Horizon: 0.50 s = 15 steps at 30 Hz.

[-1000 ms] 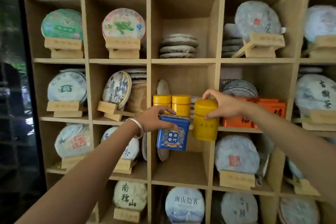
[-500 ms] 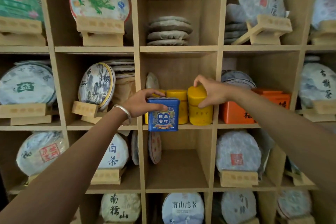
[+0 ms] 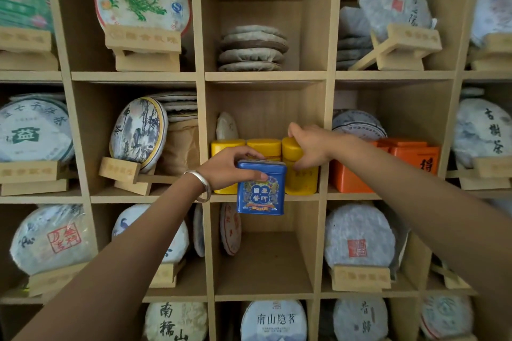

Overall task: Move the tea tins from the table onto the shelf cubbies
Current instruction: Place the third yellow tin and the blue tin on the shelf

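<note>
Three yellow tins (image 3: 264, 147) stand in the middle cubby (image 3: 266, 99); our right hand (image 3: 313, 147) grips the rightmost yellow tin (image 3: 300, 180). Our left hand (image 3: 230, 167) pinches the blue tin (image 3: 261, 188), unsupported before that cubby's front edge. Pushed in carelessly, it could topple those tins or slip.

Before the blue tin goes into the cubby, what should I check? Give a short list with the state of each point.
1. Left hand grip on blue tin: fingers curl over its top. Ok.
2. Blue tin upright: ok.
3. Right hand off the third yellow tin: fingers on its lid. Not ok.
4. Yellow tins standing on the shelf board: ok.
5. Free room in front of the yellow tins: cannot tell.
6. Cubby below free as a spare place: ok.
</note>
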{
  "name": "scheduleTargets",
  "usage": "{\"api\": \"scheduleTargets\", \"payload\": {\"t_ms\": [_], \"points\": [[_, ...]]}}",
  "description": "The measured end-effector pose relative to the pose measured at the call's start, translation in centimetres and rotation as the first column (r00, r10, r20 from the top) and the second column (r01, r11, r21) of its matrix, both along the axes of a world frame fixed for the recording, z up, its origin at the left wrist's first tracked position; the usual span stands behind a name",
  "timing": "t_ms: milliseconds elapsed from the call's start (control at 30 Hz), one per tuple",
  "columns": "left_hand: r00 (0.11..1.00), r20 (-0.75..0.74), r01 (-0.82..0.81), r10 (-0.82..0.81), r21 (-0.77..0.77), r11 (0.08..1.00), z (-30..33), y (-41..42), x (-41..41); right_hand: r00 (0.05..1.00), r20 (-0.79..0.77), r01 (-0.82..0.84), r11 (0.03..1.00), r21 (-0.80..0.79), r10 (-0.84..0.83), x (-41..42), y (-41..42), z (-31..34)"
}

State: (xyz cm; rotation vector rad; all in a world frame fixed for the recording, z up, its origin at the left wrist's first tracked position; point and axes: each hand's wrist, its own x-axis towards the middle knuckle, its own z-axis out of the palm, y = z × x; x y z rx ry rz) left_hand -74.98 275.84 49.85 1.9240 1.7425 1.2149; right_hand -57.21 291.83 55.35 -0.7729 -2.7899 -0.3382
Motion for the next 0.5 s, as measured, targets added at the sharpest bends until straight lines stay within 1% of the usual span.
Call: {"api": "scheduleTargets", "payload": {"t_ms": [133, 400, 500], "points": [[1.000, 0.007, 0.005, -0.005, -0.020, 1.000, -1.2, 0.3, 0.3, 1.000, 0.026, 0.000, 0.986, 0.164, -0.004, -0.3, -0.1, -0.7], [1.000, -0.013, -0.012, 0.011, -0.063, 0.998, -2.9, 0.2, -0.5, 0.999, 0.015, -0.044, 0.957, 0.288, 0.041, 0.7, 0.1, -1.4], [1.000, -0.017, -0.015, 0.015, -0.053, 0.998, -2.8, 0.2, -0.8, 0.998, 0.044, -0.057, 0.946, 0.318, 0.046, 1.1, 0.3, -1.7]]}}
